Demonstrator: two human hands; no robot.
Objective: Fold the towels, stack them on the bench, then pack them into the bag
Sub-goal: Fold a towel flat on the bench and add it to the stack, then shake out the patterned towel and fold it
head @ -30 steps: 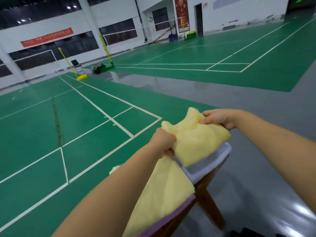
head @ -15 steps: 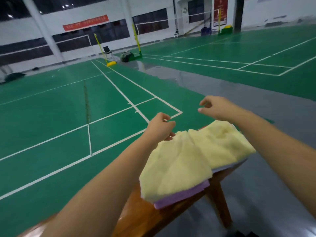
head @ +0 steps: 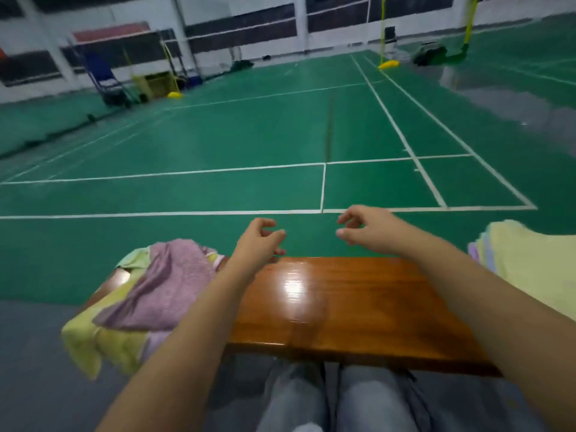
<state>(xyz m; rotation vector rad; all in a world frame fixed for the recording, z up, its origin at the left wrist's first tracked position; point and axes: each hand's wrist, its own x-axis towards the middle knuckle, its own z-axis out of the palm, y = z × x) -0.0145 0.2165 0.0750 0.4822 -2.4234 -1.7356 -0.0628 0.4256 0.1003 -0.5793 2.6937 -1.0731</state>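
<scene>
A glossy wooden bench (head: 343, 307) runs across in front of me. On its left end lies a loose heap of unfolded towels (head: 149, 294), purple on top with yellow and pale green under it. At the right end sits a stack of folded towels (head: 530, 269), yellow on top with purple edges showing. My left hand (head: 258, 244) hovers over the bench's far edge beside the heap, its fingers loosely curled and holding nothing. Above the far edge, my right hand (head: 367, 229) hangs the same way, empty. No bag is in view.
Green badminton courts with white lines stretch beyond the bench. Yellow net posts (head: 385, 35), a blue umpire chair (head: 103, 79) and a dark bag (head: 430, 54) stand far off. Grey floor lies under the bench, and my knees (head: 336, 400) show below it.
Both hands let go of the folded yellow towel, which now lies on the right stack. My view swung left, and both empty hands moved over the middle of the bench.
</scene>
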